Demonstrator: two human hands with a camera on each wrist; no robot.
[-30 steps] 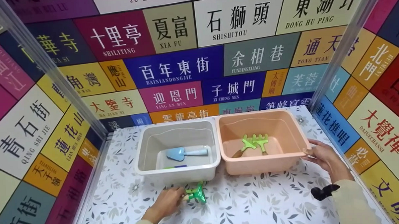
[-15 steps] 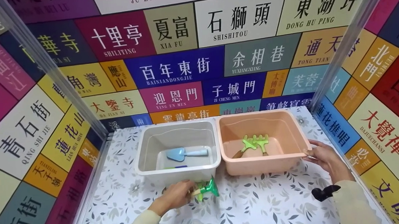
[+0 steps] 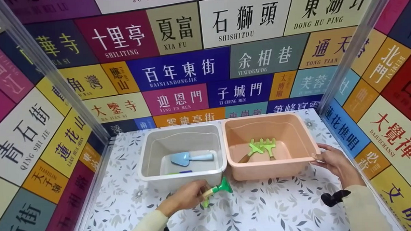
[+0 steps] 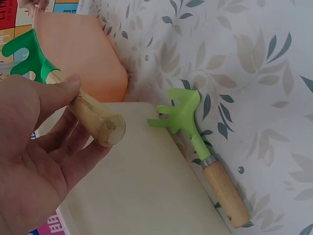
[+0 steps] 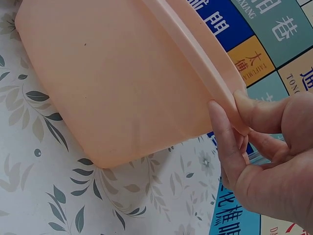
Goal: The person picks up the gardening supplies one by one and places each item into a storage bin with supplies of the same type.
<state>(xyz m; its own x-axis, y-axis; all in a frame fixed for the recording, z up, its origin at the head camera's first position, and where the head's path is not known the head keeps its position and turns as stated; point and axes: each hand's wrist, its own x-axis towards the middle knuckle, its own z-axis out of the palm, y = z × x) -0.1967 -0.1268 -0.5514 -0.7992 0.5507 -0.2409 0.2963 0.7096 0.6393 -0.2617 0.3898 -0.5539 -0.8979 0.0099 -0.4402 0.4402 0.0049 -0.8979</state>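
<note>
My left hand [image 3: 189, 195] grips the wooden handle of a dark green hand rake [image 3: 224, 185], raised in front of the bins. In the left wrist view, the butt of that rake's handle [image 4: 100, 120] sticks out past the thumb. Below lies a lime green hand rake [image 4: 188, 120] with a wooden handle, on the patterned cloth beside the pale bin; the hand hides most of it in the head view. My right hand [image 3: 335, 164] pinches the rim of the peach bin [image 3: 272, 169] at its front right corner, thumb above and fingers beneath.
Inside the pale grey bin [image 3: 194, 179] lie a light blue trowel [image 3: 191, 158] and a partly hidden green and purple item [image 3: 180, 172]. Two lime green hand rakes [image 3: 262, 146] rest in the peach bin. Printed wall panels [image 3: 176, 72] enclose the table at back and sides.
My left hand has moved right and slightly up with the dark green hand rake. The lime green rake beneath came partly into sight. My right hand stays on the peach bin's rim.
</note>
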